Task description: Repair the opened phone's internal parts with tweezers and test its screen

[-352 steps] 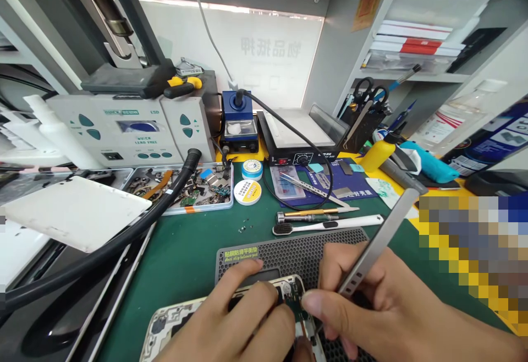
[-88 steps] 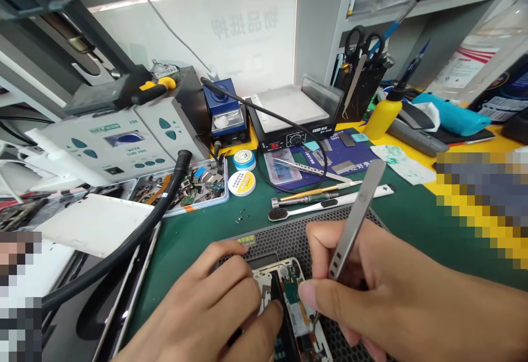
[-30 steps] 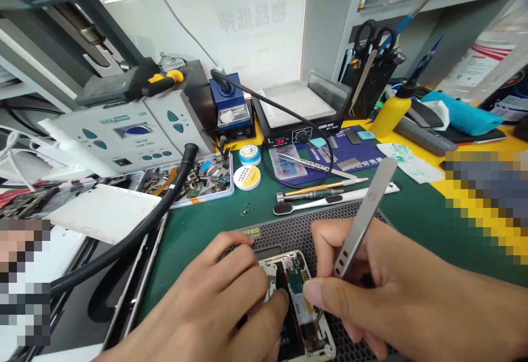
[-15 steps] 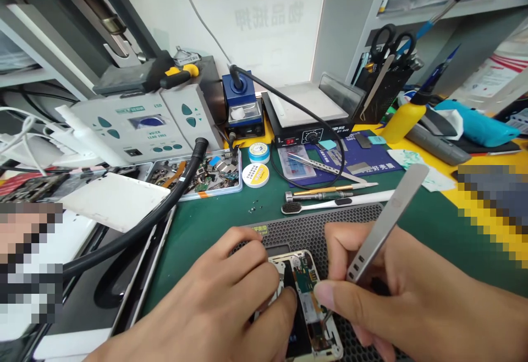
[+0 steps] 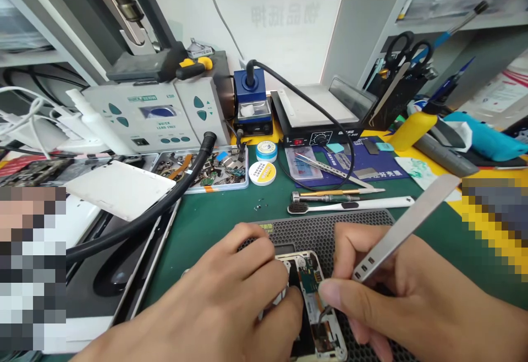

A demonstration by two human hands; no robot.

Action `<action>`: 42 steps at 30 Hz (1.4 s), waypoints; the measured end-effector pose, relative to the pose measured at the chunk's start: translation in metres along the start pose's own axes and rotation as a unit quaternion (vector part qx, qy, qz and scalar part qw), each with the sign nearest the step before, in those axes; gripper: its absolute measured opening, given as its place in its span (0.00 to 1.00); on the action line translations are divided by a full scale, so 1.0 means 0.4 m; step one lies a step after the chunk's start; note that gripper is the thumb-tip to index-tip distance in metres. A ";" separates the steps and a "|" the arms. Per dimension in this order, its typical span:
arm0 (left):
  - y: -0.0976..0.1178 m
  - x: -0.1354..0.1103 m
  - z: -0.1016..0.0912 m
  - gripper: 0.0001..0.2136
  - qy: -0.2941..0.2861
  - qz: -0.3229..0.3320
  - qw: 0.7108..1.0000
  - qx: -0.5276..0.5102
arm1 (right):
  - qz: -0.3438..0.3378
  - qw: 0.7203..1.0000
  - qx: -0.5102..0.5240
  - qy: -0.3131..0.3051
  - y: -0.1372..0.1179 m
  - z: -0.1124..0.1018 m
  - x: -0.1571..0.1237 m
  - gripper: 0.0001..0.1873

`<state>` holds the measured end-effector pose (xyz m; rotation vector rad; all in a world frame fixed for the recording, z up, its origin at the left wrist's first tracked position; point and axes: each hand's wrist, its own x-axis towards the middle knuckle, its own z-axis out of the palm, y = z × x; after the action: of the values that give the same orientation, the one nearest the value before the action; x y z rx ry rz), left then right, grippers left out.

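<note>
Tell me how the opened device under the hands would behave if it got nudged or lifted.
The opened device probably feels fairly stiff, given the pale frame around its edge. Its bare green circuit board suggests the inside is fragile. Lying flat on the honeycomb mat, it seems unlikely to roll or tip.

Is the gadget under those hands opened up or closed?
Opened up: the visible part of the gadget has no cover, leaving its green circuit board bare near the tweezers.
</note>
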<state>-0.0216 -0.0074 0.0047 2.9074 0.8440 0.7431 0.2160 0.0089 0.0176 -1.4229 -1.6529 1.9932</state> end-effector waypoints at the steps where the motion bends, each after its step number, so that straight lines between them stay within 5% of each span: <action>1: 0.001 0.001 -0.002 0.10 -0.009 0.000 1.000 -0.001 | 0.006 1.000 -0.003 0.003 0.001 0.000 0.000 0.19; 15: 0.014 -0.006 -0.009 0.11 -0.028 -0.023 0.999 -0.009 | 0.048 0.999 0.004 0.000 -0.030 -0.001 -0.001 0.17; 29: 0.005 -0.001 -0.010 0.10 -0.018 0.011 1.000 -0.007 | -0.004 1.000 0.018 -0.008 -0.037 -0.005 0.005 0.18; 42: 0.029 0.011 -0.027 0.07 -0.060 -0.034 0.996 -0.052 | -0.101 0.994 -0.006 -0.027 -0.019 -0.009 0.006 0.13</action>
<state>-0.0175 -0.0164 0.0179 2.7836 0.8590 0.5809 0.2143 0.0156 0.0231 -1.1611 -1.7568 1.9274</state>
